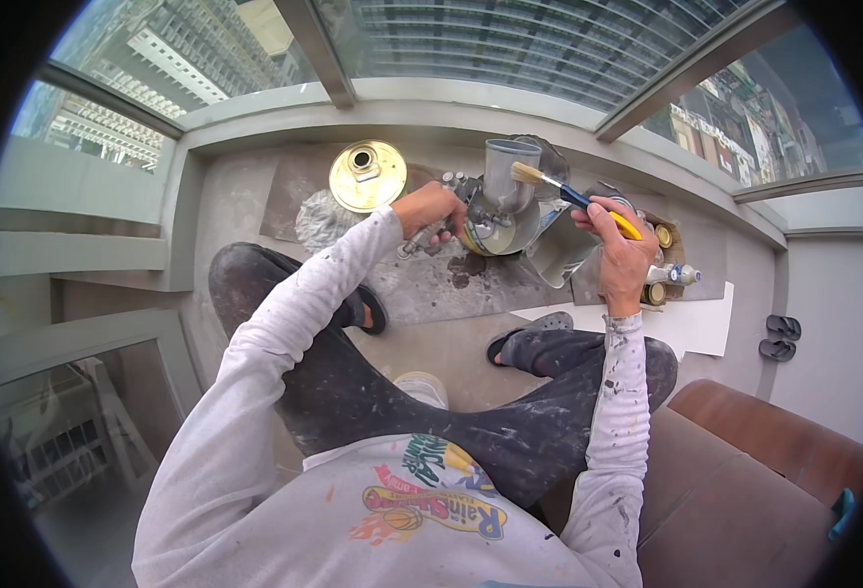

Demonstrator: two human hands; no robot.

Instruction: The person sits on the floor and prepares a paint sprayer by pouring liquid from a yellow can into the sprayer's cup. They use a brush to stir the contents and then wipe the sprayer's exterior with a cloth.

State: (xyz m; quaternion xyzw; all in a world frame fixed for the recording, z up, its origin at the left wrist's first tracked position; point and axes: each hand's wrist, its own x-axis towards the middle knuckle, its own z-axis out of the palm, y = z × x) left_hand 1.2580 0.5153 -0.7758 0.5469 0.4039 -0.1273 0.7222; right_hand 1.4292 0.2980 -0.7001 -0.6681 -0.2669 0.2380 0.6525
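My right hand (620,240) is closed around the yellow and blue handle of a paintbrush (576,198). The pale bristles reach the rim of a grey, see-through cup (512,181); whether they touch it I cannot tell. Below the cup are the metal parts of what looks like a spray gun (490,231), over an open paint can (527,233). My left hand (430,212) has its fingers curled at the gun's handle end, left of the cup. A grey metal container (557,257) stands tilted just right of the can.
A gold-coloured round can (368,176) stands at the back left beside a crumpled whitish bundle (324,221). To the right lie a cardboard box (669,257) with small cans, a bottle (684,274) and white paper (696,323). A white bucket (422,388) sits between my legs.
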